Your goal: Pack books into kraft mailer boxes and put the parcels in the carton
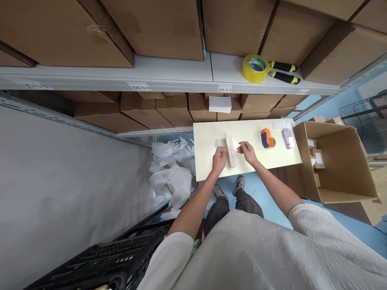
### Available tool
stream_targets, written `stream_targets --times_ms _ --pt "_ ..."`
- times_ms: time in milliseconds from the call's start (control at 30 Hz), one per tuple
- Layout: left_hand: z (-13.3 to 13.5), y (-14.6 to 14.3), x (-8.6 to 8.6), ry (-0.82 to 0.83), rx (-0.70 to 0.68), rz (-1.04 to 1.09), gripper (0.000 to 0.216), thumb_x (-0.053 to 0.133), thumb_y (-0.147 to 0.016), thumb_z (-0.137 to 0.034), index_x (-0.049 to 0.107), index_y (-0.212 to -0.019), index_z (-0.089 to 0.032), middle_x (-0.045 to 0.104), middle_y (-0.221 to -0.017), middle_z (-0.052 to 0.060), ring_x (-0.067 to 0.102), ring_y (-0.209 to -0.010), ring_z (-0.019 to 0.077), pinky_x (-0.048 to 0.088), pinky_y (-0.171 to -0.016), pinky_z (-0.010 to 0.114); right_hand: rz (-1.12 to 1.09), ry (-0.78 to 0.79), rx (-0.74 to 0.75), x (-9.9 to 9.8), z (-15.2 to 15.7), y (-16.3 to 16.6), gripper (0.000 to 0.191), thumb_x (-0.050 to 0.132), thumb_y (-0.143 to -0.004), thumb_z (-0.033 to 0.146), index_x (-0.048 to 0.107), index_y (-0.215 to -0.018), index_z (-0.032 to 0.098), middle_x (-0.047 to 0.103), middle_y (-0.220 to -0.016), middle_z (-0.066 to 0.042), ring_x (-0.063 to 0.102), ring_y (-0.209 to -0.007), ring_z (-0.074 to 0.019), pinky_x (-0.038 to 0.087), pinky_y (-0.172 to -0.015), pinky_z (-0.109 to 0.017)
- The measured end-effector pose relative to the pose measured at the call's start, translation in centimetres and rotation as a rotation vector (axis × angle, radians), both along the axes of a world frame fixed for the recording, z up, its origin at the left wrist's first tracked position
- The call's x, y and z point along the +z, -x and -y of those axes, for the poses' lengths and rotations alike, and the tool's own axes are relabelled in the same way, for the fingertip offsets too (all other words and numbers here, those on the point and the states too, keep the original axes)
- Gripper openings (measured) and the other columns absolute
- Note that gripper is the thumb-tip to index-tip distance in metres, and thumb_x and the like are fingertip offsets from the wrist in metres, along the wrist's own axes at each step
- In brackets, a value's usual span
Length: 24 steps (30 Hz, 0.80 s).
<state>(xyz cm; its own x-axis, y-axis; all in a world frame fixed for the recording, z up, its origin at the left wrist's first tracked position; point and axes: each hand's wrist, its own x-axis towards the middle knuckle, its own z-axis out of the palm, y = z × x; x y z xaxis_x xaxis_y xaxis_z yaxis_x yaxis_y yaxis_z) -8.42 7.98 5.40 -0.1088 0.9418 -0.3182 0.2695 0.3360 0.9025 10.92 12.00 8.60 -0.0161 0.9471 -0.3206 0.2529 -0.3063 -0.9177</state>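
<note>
A: Where's our slim pale package [231, 152]?
B: On the table [204, 139], between our left hand [219, 160] and right hand [247, 152].
A: Grip?
B: Right's free, fingers parted; left's curled, we can't tell if gripping.

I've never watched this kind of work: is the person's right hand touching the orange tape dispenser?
Apart. The head view shows bare cream tabletop between the right hand and the orange tape dispenser.
</note>
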Motion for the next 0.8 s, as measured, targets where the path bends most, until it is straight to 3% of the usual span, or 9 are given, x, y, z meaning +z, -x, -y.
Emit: stream_targets --times_ms 167,300,467,633,800 --pt "0.6 2.4 -1.0 0.122 0.119 -0.094 0.039 0.051 -0.103 -0.026 0.057 -0.141 -0.025 0.079 -0.11 0.006 0.076 -0.106 0.024 0.058 -0.096 0.035 0.178 0.117 0.078 -2.2 0.5 0.5 0.03 0.055 -0.097 0.044 0.066 -0.114 0.022 0.075 -0.102 -0.005 0.071 -0.09 -0.019 0.058 -0.087 -0.034" --pt "1.1 3.5 -2.9 0.234 0.151 -0.101 0.054 0.057 -0.098 -0.024 0.048 -0.151 -0.024 0.079 -0.124 0.008 0.076 -0.115 0.0239 0.056 -0.1 0.035 0.364 0.153 0.114 -4.1 1.1 0.9 0.023 0.056 -0.092 0.03 0.067 -0.111 0.023 0.076 -0.117 -0.006 0.071 -0.106 -0.02 0.056 -0.102 -0.036" --pt "0.9 4.0 -4.3 0.321 0.094 -0.146 0.063 0.065 -0.092 -0.025 0.047 -0.152 -0.026 0.076 -0.135 0.01 0.073 -0.124 0.0274 0.054 -0.107 0.04 0.43 0.218 0.156 -5.3 1.5 1.4 0.028 0.056 -0.091 0.027 0.066 -0.116 0.023 0.075 -0.121 -0.006 0.071 -0.111 -0.0206 0.055 -0.105 -0.037" --pt "1.1 4.3 -4.6 0.241 0.124 -0.205 0.061 0.064 -0.091 -0.022 0.049 -0.15 -0.021 0.059 -0.154 0.017 0.068 -0.131 0.0291 0.051 -0.115 0.043 0.442 0.232 0.121 -5.6 1.3 1.7 0.033 0.056 -0.089 0.027 0.066 -0.121 0.023 0.074 -0.114 -0.005 0.072 -0.108 -0.0212 0.056 -0.104 -0.037" --pt "1.8 4.5 -4.2 0.196 0.017 -0.202 0.048 0.06 -0.093 -0.017 0.054 -0.141 -0.02 0.067 -0.143 0.017 0.067 -0.132 0.0283 0.053 -0.114 0.043 0.481 0.288 0.081 -5.4 0.8 2.0 0.038 0.055 -0.088 0.027 0.066 -0.124 0.022 0.075 -0.107 -0.005 0.073 -0.095 -0.0236 0.059 -0.091 -0.037"
